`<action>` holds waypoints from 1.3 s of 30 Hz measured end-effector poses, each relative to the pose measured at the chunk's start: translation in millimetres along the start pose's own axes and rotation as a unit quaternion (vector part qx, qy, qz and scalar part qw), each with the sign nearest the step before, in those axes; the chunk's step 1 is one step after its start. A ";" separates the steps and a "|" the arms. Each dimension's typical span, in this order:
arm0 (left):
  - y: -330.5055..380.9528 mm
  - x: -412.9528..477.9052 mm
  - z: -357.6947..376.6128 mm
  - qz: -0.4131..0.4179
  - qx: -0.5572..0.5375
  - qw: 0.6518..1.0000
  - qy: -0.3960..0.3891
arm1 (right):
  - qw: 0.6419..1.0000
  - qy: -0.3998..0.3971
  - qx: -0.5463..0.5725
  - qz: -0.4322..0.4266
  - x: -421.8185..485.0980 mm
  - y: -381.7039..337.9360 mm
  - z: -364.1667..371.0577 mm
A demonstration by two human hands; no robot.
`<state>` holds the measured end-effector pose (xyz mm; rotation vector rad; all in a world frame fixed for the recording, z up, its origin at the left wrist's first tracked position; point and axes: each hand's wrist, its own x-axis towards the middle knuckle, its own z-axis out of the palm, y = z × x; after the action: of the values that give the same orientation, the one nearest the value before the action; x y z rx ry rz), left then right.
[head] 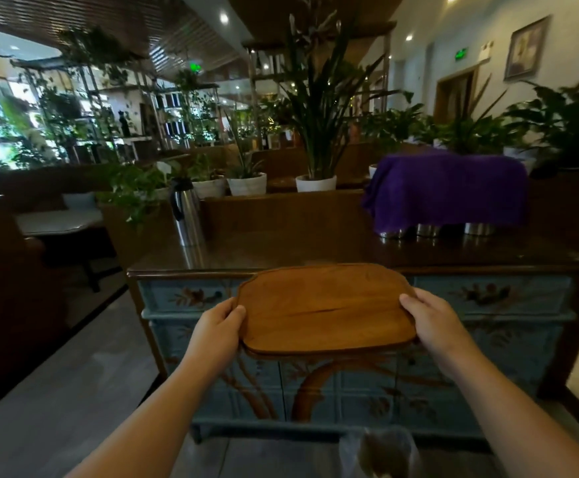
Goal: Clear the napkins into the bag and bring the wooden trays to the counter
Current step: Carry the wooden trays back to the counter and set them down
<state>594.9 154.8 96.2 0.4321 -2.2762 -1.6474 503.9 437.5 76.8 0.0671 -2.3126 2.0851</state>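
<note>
Wooden tray gripped at both ends, far edge over counter

One wooden tray, with two hands on it: left hand, right hand. One counter, dark top over a blue painted cabinet. On it stood one steel thermos jug and one purple cloth, with three metal bases showing beneath its hem. Three white plant pots counted clearly behind; others too blurred. One clear bag at bottom edge.
</note>
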 end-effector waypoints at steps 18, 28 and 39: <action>-51.7 330.4 19.9 -0.022 0.082 0.996 0.004 | 0.986 -0.073 -0.150 0.023 288.2 33.6 124.7; -93.9 559.0 21.1 -0.038 0.142 0.981 -0.129 | 0.971 -0.034 -0.209 0.107 459.4 45.4 217.4; -115.4 662.6 37.5 -0.102 0.187 0.959 -0.187 | 0.936 -0.001 -0.326 0.136 545.3 65.1 254.0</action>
<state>-16.0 -118.0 17.1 0.4874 -2.9358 -1.4842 -41.7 184.0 12.6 -0.2782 -3.0160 1.2731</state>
